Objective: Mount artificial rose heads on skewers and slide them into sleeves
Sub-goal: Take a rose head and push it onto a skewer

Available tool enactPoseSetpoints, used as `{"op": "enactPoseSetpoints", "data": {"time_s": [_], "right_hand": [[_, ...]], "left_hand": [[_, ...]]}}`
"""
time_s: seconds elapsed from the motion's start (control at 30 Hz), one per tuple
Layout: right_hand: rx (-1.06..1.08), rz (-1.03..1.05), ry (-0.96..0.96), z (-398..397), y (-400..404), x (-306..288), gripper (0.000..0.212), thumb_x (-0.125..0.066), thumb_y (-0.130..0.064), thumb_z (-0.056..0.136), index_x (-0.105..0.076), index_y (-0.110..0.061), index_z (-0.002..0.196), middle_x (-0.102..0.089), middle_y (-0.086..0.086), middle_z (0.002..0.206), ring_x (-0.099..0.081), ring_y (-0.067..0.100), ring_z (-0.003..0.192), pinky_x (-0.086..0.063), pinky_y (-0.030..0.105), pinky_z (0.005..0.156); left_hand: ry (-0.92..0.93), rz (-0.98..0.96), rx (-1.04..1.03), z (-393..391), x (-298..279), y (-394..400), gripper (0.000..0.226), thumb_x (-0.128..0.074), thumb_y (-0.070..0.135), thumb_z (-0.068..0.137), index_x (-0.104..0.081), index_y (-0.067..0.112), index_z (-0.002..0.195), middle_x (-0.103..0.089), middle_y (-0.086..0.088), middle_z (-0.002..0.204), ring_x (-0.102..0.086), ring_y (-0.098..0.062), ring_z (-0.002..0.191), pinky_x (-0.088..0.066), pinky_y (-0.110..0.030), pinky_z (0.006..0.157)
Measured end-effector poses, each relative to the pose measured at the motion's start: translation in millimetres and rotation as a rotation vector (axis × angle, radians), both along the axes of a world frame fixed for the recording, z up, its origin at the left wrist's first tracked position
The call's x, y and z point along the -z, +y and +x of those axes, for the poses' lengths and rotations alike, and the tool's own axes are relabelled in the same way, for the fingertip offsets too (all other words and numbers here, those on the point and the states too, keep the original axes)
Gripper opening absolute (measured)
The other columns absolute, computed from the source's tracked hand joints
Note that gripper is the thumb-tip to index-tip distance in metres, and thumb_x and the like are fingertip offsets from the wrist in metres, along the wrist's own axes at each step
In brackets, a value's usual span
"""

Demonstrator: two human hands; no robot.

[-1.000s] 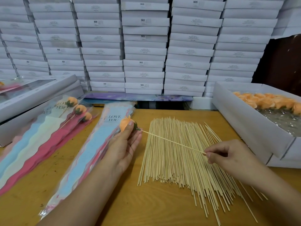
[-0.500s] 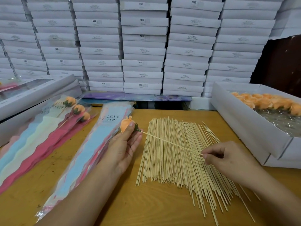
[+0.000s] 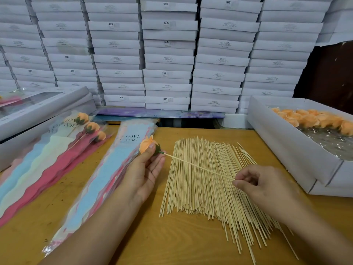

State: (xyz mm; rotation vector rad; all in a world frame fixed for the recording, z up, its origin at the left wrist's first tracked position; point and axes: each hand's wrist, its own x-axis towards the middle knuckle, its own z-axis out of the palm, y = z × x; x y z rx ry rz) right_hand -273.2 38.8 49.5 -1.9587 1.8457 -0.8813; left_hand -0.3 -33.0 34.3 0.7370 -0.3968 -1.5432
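Stacked white flat boxes [image 3: 168,54] fill the whole back wall behind a wooden table [image 3: 172,241], seen from a head camera looking down. On the table's middle lies a wide loose pile of bamboo skewers [image 3: 206,188], their tips pointing away from the person.

The left hand [image 3: 142,173] is palm up, with thumb and fingertips pinching an orange rose head [image 3: 146,145] at its green base. One single skewer [image 3: 198,166] runs from that base, slanting above the pile, to the right hand [image 3: 265,185], whose thumb and forefinger pinch the skewer's near end while the other fingers curl in loosely.

Just left of the left hand, a stack of clear sleeves [image 3: 107,175] with pale blue and pink wavy liners lies on the table, printed "LOVE YOU" at the top. Farther left lies a second batch of filled sleeves [image 3: 47,155] holding three orange roses on sticks, resting against long grey window boxes [image 3: 38,111].

At the right edge stands an open white carton [image 3: 286,150] holding more orange rose heads [image 3: 313,119] over crinkled clear plastic.
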Motion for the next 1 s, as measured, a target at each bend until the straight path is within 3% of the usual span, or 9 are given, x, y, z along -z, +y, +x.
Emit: {"op": "enactPoseSetpoints", "data": {"time_s": [0.17,0.33,0.57,0.77,0.87,1.0], "right_hand": [[-0.011,-0.045,0.073,-1.3,-0.4,4.3,0.014,-0.071,-0.032,0.09,-0.067,-0.038,0.077,-0.067,-0.014,0.069,-0.06,-0.007,0.075,-0.046,0.008,0.057],[-0.027,-0.071,0.152,-1.4,0.6,3.9,0.012,-0.063,-0.037,0.093,-0.065,-0.039,0.082,-0.07,-0.013,0.07,-0.064,0.005,0.063,-0.053,0.022,0.054],[-0.054,-0.069,0.207,1.4,2.1,1.0,0.019,-0.057,-0.032,0.097,-0.057,-0.042,0.081,-0.067,-0.011,0.068,-0.061,-0.003,0.069,-0.047,0.009,0.057],[-0.093,-0.016,0.248,-0.9,0.9,0.5,0.022,-0.051,-0.032,0.101,-0.056,-0.039,0.081,-0.066,-0.007,0.068,-0.059,0.008,0.057,-0.048,0.021,0.057],[-0.093,-0.008,0.272,-1.6,0.8,1.1,0.023,-0.047,-0.036,0.101,-0.051,-0.042,0.079,-0.065,-0.009,0.068,-0.059,0.006,0.057,-0.046,0.018,0.052],[-0.07,-0.031,0.257,-3.2,-0.2,2.8,0.026,-0.047,-0.034,0.101,-0.05,-0.044,0.077,-0.065,-0.009,0.067,-0.06,0.005,0.059,-0.048,0.019,0.055]], "left_hand": [[-0.009,0.003,-0.007,-0.5,-0.5,1.2,0.019,-0.069,0.012,0.088,-0.069,0.001,0.103,-0.076,-0.019,0.093,-0.076,-0.017,0.072,-0.063,-0.027,0.065],[-0.013,0.005,-0.013,-1.1,-0.2,1.3,0.015,-0.067,0.011,0.09,-0.069,0.001,0.102,-0.076,-0.019,0.09,-0.076,-0.017,0.071,-0.063,-0.026,0.063],[-0.021,0.01,-0.008,-2.5,0.0,1.6,0.014,-0.067,0.01,0.09,-0.069,0.001,0.101,-0.076,-0.018,0.088,-0.075,-0.017,0.069,-0.063,-0.026,0.062],[-0.05,0.002,-0.022,-3.9,0.3,2.6,0.017,-0.067,0.01,0.091,-0.07,0.0,0.105,-0.075,-0.018,0.094,-0.074,-0.015,0.07,-0.062,-0.025,0.062],[-0.054,0.0,-0.018,-4.4,-0.3,3.2,0.018,-0.066,0.011,0.092,-0.07,0.0,0.106,-0.075,-0.018,0.094,-0.074,-0.015,0.069,-0.062,-0.024,0.063],[-0.045,0.011,-0.013,-5.1,-0.9,3.8,0.017,-0.066,0.01,0.092,-0.07,0.0,0.106,-0.076,-0.018,0.093,-0.074,-0.015,0.07,-0.063,-0.025,0.064]]}}
